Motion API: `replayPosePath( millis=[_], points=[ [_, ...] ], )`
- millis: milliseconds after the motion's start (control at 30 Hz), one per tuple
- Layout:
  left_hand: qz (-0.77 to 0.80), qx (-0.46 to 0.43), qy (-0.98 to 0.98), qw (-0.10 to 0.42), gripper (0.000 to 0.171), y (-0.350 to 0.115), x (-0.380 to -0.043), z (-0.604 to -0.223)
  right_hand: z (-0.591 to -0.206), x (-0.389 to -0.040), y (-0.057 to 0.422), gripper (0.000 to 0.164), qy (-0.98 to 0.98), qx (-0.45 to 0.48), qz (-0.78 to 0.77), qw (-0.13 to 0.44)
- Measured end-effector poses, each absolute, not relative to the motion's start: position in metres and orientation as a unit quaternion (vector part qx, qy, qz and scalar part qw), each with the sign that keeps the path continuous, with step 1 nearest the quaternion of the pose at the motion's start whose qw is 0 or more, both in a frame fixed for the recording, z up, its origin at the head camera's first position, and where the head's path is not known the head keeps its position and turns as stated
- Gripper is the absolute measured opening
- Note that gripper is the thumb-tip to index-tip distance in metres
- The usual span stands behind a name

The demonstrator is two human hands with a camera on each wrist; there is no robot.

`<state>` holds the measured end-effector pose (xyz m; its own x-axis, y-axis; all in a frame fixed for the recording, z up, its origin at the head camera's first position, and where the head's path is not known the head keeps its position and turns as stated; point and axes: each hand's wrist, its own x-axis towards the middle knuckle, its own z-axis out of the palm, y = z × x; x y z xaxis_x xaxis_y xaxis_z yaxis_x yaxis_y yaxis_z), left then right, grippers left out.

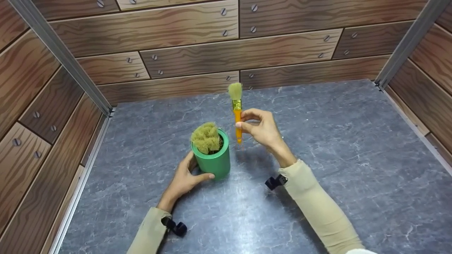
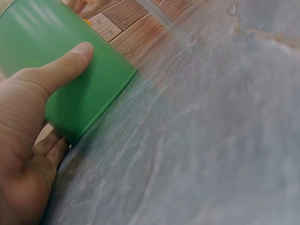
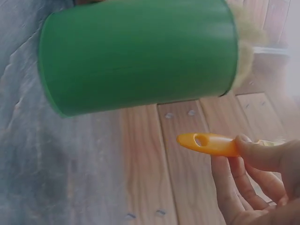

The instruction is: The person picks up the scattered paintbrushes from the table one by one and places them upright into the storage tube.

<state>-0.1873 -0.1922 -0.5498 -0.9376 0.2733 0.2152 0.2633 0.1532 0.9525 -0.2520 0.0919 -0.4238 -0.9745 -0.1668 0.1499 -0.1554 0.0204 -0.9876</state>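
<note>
A green cylindrical container [image 1: 216, 165] stands on the grey surface, with a bushy yellow-green tuft [image 1: 205, 137] rising above its rim. My left hand [image 1: 183, 178] grips it from the left; in the left wrist view its thumb lies along the wall and the other fingers go round behind. To the right of the container, my right hand [image 1: 263, 128] pinches a paintbrush [image 1: 238, 118] between thumb and fingers. The brush has an orange handle, a shiny gold ferrule and pale bristles pointing up. In the right wrist view the holed end of the orange handle [image 3: 213, 144] sticks out past the thumb.
The grey marbled tabletop [image 1: 353, 158] is bounded by wood-patterned panels [image 1: 190, 53] at the back and sides. Metal posts [image 1: 67, 60] stand at the back corners. Dark cameras are strapped at both sleeves, one being the right wrist camera [image 1: 276, 181].
</note>
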Motion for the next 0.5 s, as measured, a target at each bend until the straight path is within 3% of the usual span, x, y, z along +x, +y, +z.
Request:
replayPosePath(
  millis=[500],
  points=[
    [0.635,0.179,0.752,0.002,0.107,-0.192,-0.187,-0.549,-0.397,-0.218,0.083,0.018,0.674,-0.219,-0.702,-0.067]
  ],
)
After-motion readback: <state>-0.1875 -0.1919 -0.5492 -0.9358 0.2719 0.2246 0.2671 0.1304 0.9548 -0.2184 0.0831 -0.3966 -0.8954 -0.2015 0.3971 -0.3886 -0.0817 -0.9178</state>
